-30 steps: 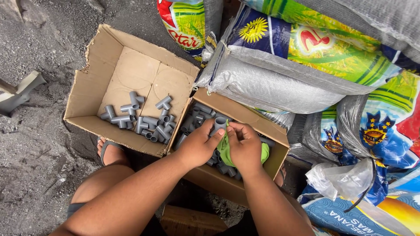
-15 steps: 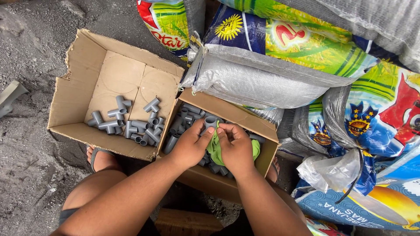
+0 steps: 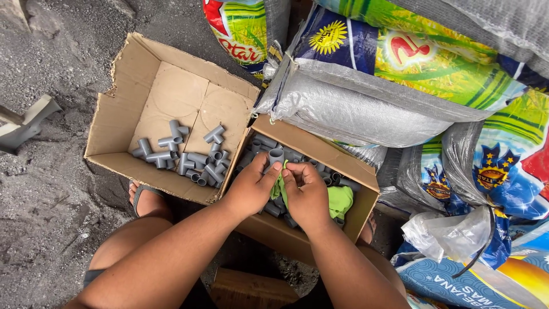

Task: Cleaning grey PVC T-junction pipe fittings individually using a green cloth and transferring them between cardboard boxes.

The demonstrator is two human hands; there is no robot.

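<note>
- Left hand: fingers curled, thumb and forefinger pinched on a short grey pipe fitting, held over the smaller cardboard box.
- Right hand: fingers bent inward, closed on a bright green cloth (part of the cloth shows between the two hands, the rest trails to the right behind the knuckles).
- The two hands meet thumb to thumb, with fitting and cloth just beside each other; whether the cloth touches the fitting cannot be told.
- Handling judgement, fitting: rigid moulded plastic, likely light, smooth and round, so it may roll or slip in a loose pinch; best taken across the barrel or by a finger in the open socket. Not fragile.
- Handling judgement, cloth: soft and limp, with no fixed grip point; a bunched hold in the fist suits it.
- Beneath the hands: the smaller box holds loose grey fittings, heaped without order.
- To the left, touching it: a larger open carton with grey tee fittings gathered near its right corner.
- Beyond: printed woven sacks stacked at the right, grey gravel ground at the left, a sandalled foot below the carton.
</note>
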